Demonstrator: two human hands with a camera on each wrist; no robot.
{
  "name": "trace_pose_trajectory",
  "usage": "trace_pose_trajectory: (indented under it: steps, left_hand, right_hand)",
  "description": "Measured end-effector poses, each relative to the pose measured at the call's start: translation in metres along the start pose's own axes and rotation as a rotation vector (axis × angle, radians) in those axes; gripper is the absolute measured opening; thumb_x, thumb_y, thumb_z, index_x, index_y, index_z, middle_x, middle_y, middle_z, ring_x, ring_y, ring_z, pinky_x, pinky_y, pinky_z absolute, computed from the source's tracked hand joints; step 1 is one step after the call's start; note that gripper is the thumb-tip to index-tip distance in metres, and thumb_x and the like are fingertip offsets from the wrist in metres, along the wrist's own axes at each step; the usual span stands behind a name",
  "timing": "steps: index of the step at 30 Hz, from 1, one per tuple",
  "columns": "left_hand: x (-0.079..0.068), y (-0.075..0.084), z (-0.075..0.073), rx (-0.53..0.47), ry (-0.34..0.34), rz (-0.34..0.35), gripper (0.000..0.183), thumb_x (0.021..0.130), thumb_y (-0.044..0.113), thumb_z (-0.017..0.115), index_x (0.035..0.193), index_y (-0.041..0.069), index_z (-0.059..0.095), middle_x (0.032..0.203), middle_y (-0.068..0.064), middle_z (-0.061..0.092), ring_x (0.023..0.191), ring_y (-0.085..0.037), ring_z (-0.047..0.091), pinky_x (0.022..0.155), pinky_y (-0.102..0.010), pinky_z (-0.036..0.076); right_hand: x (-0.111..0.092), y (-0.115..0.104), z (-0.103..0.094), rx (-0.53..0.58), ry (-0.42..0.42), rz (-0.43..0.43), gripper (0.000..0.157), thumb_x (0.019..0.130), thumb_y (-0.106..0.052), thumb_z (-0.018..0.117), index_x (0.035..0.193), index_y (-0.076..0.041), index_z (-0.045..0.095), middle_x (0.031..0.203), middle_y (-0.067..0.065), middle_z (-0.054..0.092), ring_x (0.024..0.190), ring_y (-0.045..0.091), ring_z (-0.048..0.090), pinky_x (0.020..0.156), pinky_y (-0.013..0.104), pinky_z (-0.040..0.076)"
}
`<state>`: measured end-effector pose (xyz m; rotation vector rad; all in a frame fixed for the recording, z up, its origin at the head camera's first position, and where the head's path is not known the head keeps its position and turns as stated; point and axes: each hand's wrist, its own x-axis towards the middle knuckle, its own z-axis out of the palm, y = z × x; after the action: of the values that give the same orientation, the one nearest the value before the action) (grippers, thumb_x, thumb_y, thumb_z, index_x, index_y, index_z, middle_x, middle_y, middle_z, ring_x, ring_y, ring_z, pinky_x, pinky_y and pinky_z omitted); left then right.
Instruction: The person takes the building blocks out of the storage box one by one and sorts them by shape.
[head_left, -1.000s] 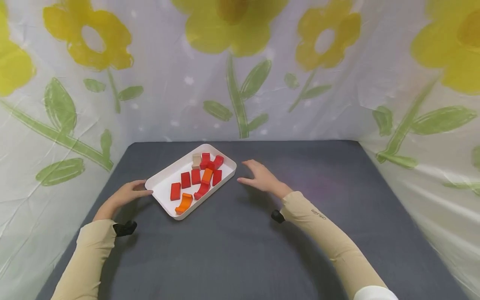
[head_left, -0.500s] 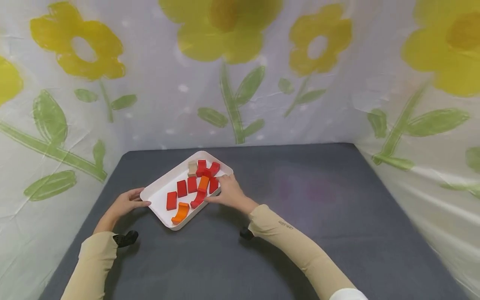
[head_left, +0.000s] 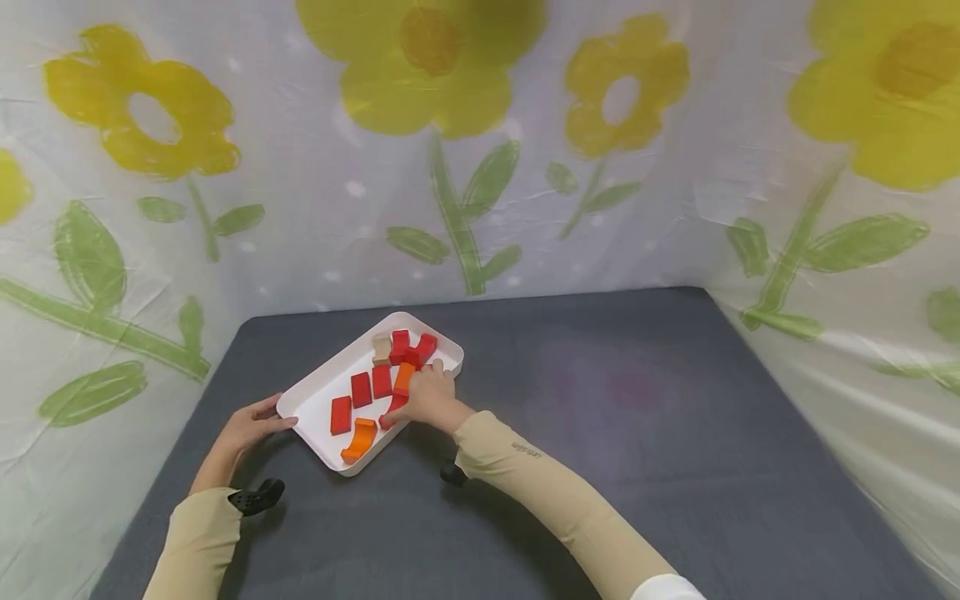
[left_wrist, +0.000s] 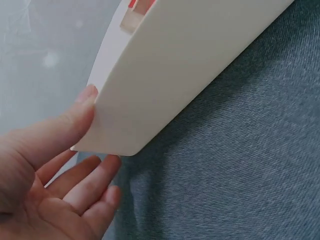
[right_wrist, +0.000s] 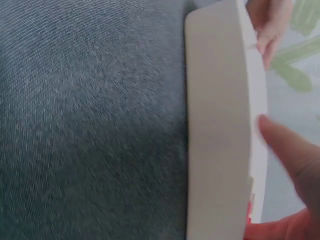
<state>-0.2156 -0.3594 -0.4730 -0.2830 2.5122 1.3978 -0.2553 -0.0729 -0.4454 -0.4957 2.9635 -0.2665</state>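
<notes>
A white tray point(head_left: 313, 407) lies slanted on the dark table, holding several red blocks point(head_left: 341, 415), an orange curved block point(head_left: 358, 440), another orange block point(head_left: 403, 379) and a pale wooden block point(head_left: 382, 348). My left hand point(head_left: 250, 427) holds the tray's left corner. In the left wrist view, the thumb of that hand point(left_wrist: 60, 175) is on the tray's wall point(left_wrist: 165, 70), its fingers at the bottom edge. Over the tray's right side, my right hand point(head_left: 431, 400) reaches among the blocks, partly covering a red curved one point(head_left: 393, 408). The right wrist view shows its thumb extended; its fingertips are mostly hidden.
The dark cloth-covered table point(head_left: 637, 467) extends to the right and front of the tray. Behind and at both sides hangs a pale curtain point(head_left: 315, 167) printed with yellow flowers. A black wrist device point(head_left: 257, 497) sits at the left cuff.
My right hand has moved left from beside the tray to over the blocks inside it. My left hand has stayed at the tray's corner. The head view has shifted slightly.
</notes>
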Motion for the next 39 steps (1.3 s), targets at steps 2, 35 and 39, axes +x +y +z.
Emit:
trace_pose_trajectory:
  steps: [2, 35, 39]
  left_hand:
    - [0.002, -0.001, 0.001, -0.031, 0.001, 0.018, 0.087, 0.079, 0.025, 0.069, 0.138, -0.008, 0.014, 0.137, -0.033, 0.017, 0.124, -0.045, 0.018, 0.096, -0.052, 0.021]
    - [0.003, -0.02, 0.0, 0.068, 0.183, 0.241, 0.056, 0.087, 0.026, 0.059, 0.126, -0.011, 0.043, 0.122, -0.03, 0.045, 0.11, -0.037, 0.046, 0.086, -0.041, 0.039]
    - [0.005, -0.03, 0.001, -0.081, 0.144, 0.227, 0.057, 0.088, 0.023, 0.059, 0.129, -0.011, 0.038, 0.128, -0.028, 0.039, 0.103, -0.008, 0.05, 0.078, -0.019, 0.042]
  right_hand:
    - [0.002, -0.003, 0.001, -0.015, -0.017, 0.013, 0.062, 0.06, -0.062, 0.069, 0.094, -0.011, 0.062, 0.09, 0.002, 0.052, 0.096, 0.016, 0.038, 0.077, 0.032, 0.038]
    - [0.013, 0.012, 0.028, 0.122, 0.184, -0.358, 0.054, 0.066, -0.046, 0.074, 0.101, -0.008, 0.062, 0.096, 0.001, 0.058, 0.089, 0.013, 0.045, 0.077, 0.025, 0.038]
    - [0.014, 0.023, 0.032, 0.221, 0.274, -0.435, 0.058, 0.066, -0.044, 0.074, 0.108, -0.006, 0.061, 0.099, 0.003, 0.059, 0.092, 0.015, 0.044, 0.078, 0.025, 0.037]
